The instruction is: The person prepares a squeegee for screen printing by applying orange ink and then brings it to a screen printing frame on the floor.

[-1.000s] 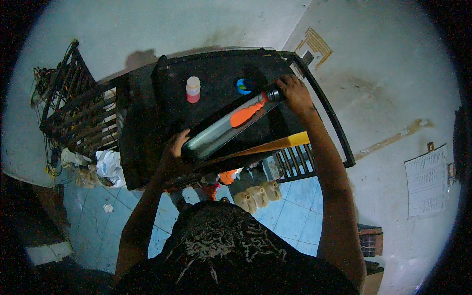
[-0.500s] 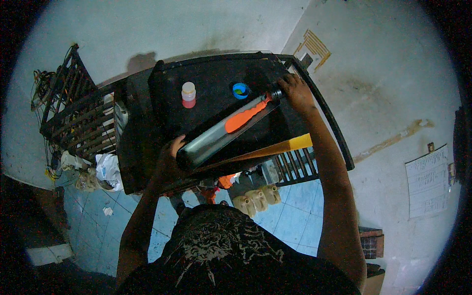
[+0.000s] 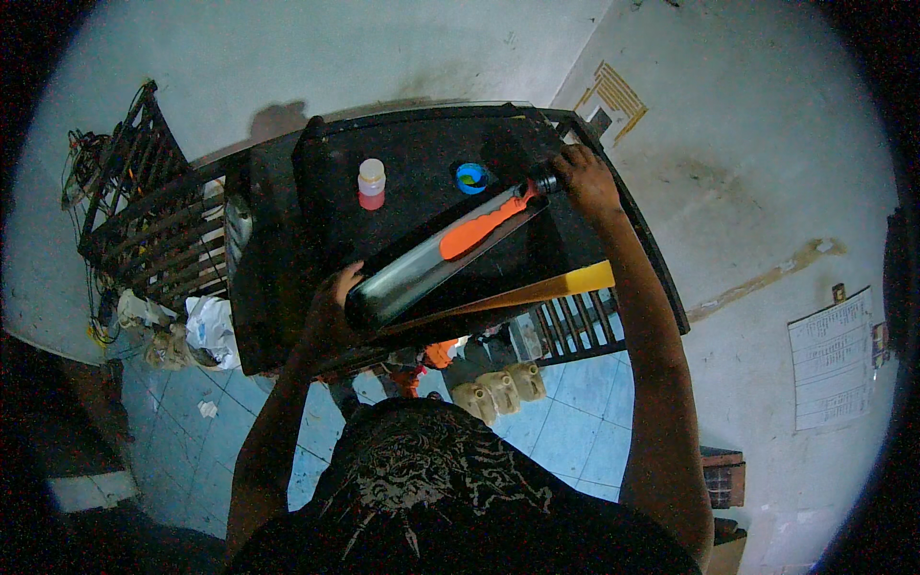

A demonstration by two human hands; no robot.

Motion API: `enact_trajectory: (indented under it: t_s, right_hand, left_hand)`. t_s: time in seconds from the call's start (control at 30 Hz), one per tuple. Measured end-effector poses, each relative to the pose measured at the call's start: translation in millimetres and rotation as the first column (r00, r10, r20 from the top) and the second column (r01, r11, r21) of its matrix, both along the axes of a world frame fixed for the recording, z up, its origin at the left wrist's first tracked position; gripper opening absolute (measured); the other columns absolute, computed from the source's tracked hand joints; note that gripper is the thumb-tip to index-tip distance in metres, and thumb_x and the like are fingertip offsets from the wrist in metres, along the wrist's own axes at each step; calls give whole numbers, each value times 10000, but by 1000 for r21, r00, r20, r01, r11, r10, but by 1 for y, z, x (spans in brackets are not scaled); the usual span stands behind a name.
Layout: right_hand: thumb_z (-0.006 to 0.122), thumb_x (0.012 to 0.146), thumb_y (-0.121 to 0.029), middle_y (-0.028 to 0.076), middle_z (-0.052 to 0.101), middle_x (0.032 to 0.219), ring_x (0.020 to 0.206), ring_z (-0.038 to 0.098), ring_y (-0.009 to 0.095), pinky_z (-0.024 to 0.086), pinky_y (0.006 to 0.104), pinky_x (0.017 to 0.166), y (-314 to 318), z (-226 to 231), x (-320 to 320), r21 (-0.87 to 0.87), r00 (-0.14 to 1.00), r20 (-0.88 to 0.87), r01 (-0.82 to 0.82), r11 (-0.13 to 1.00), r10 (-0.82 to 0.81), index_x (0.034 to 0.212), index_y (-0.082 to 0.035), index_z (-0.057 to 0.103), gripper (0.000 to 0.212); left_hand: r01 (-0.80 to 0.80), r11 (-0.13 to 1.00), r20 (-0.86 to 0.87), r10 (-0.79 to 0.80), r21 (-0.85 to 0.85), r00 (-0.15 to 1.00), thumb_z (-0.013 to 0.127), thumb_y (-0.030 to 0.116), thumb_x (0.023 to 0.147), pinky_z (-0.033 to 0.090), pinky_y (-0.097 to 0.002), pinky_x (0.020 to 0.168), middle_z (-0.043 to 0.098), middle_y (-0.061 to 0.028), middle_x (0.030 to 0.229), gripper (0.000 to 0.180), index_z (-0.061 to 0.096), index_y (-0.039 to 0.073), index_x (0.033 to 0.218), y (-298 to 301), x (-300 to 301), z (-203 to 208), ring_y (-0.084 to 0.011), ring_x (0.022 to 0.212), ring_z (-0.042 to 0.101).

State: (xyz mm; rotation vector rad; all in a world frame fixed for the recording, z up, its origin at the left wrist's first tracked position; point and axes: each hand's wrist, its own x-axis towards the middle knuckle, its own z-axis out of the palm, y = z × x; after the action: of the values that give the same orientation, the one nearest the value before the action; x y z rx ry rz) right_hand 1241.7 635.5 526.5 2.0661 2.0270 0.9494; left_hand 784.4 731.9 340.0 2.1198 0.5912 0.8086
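Paper sheet (image 3: pixel 832 359), on wall (image 3: pixel 747 359), writing unreadable

Looks down from the person's own head through the left one of two side-by-side fisheye cameras, upright and unmirrored. Faces forward and steeply downward, over the dark shirt (image 3: pixel 422 489) at the lower edge, across the black desk (image 3: pixel 422 153) in the middle, to the pale back wall (image 3: pixel 383 48) at the top. Sits near enough to show the left hand (image 3: pixel 331 311) and right hand (image 3: pixel 587 182) clearly, yet reaches wide enough to include blue floor tiles (image 3: pixel 565 422) below and the side wall (image 3: pixel 757 182) at right. Bends straight edges toward a round, blackened rim.
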Motion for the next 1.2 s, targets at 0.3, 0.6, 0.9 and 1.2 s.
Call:
enact_trajectory:
  t_s: [0.3, 0.6, 0.9, 1.2]
  right_hand:
    - [552, 804, -74, 118, 545, 1235, 1185, 500, 321, 434, 413, 978, -11, 1, -14, 21, 998, 56, -36, 999, 34, 1209, -137, 565, 410]
    - [534, 826, -62, 115, 536, 1263, 1186, 503, 318, 422, 420, 987, -11, 7, -52, -16, 996, 62, -63, 998, 64, 1246, -157, 556, 431]
    - [527, 819, -63, 127, 548, 1247, 1173, 507, 324, 409, 424, 1005, -21, 23, -104, -17, 987, 3, -159, 987, 159, 1245, -128, 548, 432]
    - [524, 841, -138, 162, 528, 1283, 1241, 464, 350, 392, 467, 1034, -21, 23, -144, -102, 980, 22, -194, 976, 197, 1247, -103, 518, 407]
  left_hand:
    - [9, 997, -10, -8, 71, 1000, 820, 255, 614, 377, -424, 1022, 516, -233, 1278, 926, 359, -11, 1371, -17, 3, 43, -350, 1190, 522]
    - [19, 989, 114, -36, 144, 993, 812, 273, 620, 406, -429, 977, 539, -236, 1253, 896, 383, -5, 1355, 17, 11, -35, -364, 1118, 555]
    - [76, 997, 115, -79, 25, 990, 823, 318, 635, 408, -415, 995, 512, -229, 1299, 920, 366, 0, 1367, 20, 16, -37, -346, 1199, 527]
    - [109, 991, 122, -118, 73, 986, 844, 282, 615, 400, -402, 1005, 517, -212, 1297, 958, 340, 0, 1379, 4, 11, -5, -323, 1198, 529]
